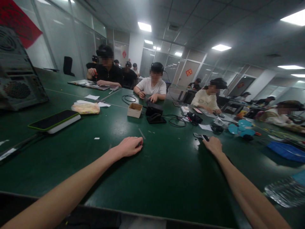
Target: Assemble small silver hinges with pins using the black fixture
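Observation:
My left hand (131, 146) rests on the green table (162, 171) with its fingers curled together; what they hold, if anything, is hidden. Over to the right, my right hand (214, 145) has its fingers on a small dark object with a pale edge (205, 138). Just beyond that hand lies a small metallic piece (197, 135). A thin clear strip (142, 133) is on the table beside my left hand.
An open cardboard box (134, 110) and a black device on a stand (154, 111) are ahead. A phone (56, 120) lies left, a blue tray (287, 150) and plastic bottle (284, 192) right. Several people sit beyond. A computer case (20, 73) stands far left.

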Available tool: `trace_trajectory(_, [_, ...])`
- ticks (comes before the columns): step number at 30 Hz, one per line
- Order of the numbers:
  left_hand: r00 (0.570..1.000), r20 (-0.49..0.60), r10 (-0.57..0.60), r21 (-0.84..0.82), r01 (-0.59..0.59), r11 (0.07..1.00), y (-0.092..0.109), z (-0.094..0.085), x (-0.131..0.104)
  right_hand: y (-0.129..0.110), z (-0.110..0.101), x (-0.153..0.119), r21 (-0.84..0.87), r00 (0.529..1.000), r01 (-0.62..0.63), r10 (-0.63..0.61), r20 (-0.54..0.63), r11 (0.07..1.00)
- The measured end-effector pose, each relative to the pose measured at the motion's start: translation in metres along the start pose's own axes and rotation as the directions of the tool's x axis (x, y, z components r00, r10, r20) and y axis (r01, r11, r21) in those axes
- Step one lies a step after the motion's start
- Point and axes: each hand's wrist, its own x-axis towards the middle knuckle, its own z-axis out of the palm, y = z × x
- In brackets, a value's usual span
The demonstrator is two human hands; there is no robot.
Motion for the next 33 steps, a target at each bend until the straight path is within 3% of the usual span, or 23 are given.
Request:
trace_trajectory(9, [1.0,0.015,-0.009,0.01,0.009,1.0,0.0,0.0,0.0,0.002,0.008,-0.003,0.045,0.997,-0.017,0.02,-0.074,0.999])
trace_trajectory(20, [1.0,0.022,-0.014,-0.012,0.015,1.0,-0.001,-0.001,0.0,0.005,-0.002,-0.012,0.031,0.979,0.067,-0.06,-0.193,0.997])
trace_trajectory(28, [0.999,0.041,-0.024,-0.019,0.025,1.0,0.002,-0.005,0.0,0.002,-0.006,-0.01,0.075,0.976,0.083,-0.066,-0.206,0.994])
trace_trajectory(33, [0.999,0.03,-0.019,-0.01,0.02,1.0,0.001,-0.004,0.0,0.004,-0.004,-0.004,0.158,0.981,0.029,0.002,-0.194,0.987])
